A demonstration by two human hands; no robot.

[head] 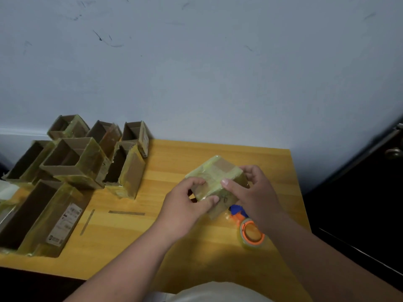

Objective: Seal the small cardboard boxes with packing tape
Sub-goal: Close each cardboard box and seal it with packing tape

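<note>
left hand (pixel 187 200) + right hand (pixel 250 188): fingers grasping taped box (pixel 214 177) | lifted off bench (pixel 174 236), likely smoothing tape | dispenser (pixel 248 227) beneath

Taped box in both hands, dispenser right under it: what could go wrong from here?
1. The left hand and right hand hold the taped box just above the tape dispenser; lowering it could knock or snag the dispenser.
2. The dispenser lies near the table's right edge; a nudge might push it off.
3. The open boxes crowd the left side, some leaning on each other, so setting this one among them could topple them.
</note>
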